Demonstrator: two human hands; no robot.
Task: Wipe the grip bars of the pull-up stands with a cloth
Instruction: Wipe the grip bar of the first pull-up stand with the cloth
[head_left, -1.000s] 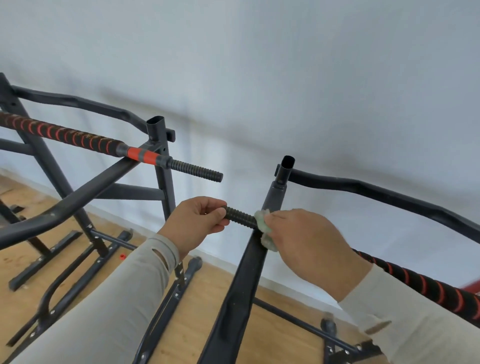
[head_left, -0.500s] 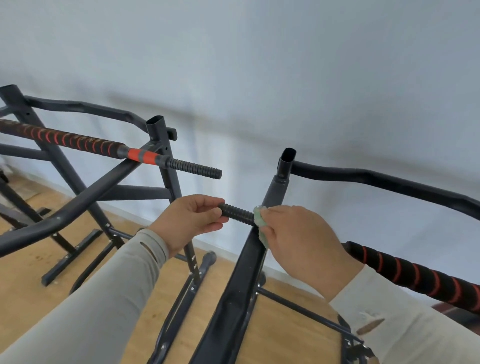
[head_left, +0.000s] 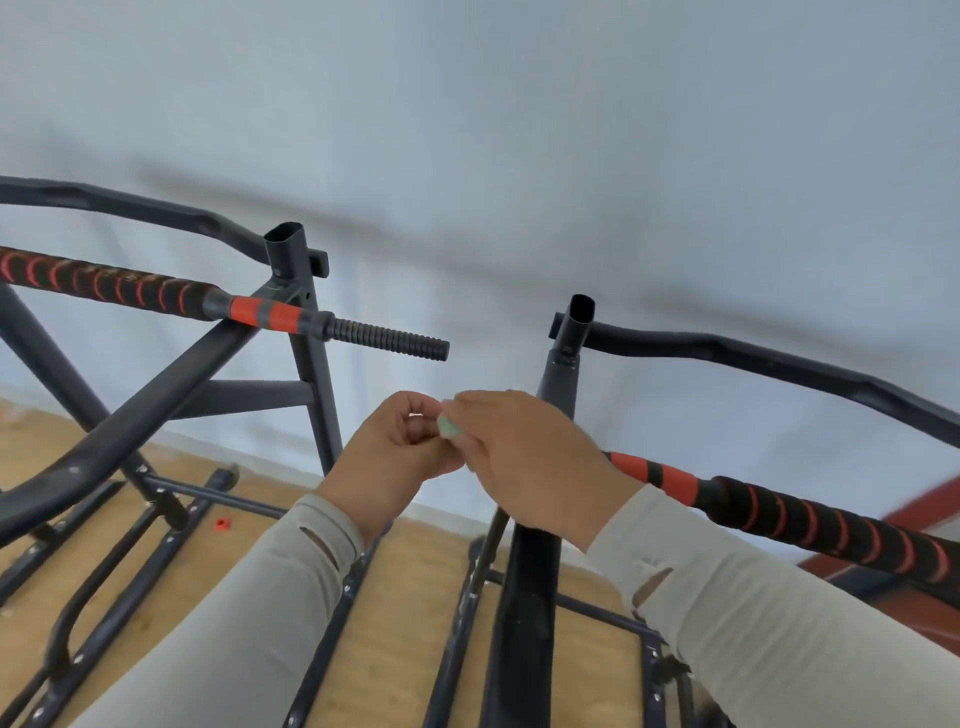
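- Where the two hands meet at the middle of the view, the left hand has its fingers curled into a loose fist, thumb on top; whether the ribbed end of the bar runs inside that fist cannot be told, as the fingers cover it.
- Right hand lies just beside the left, knuckles up, its fingers bent down and pinched on a small pale green cloth, of which only a little wad shows between the two hands' fingertips.
- Behind the right hand's knuckles, the right grip bar runs away toward the right edge: a red-and-black banded stretch nearest the wrist, then black foam with red spiral stripes.
- Above and beyond the right fingers stands the right stand's open-topped upright tube, with a curved black rail going off to the right.
- Up and to the left of the left fingers, well apart from them, the left grip bar ends in a bare ribbed black tip that points toward the hands.
- Left stand's upright rises behind that bar.
- Below the fingers are grey sleeves and a wooden floor, where a small red object lies near the left stand's feet.
- Beyond everything is a pale wall.
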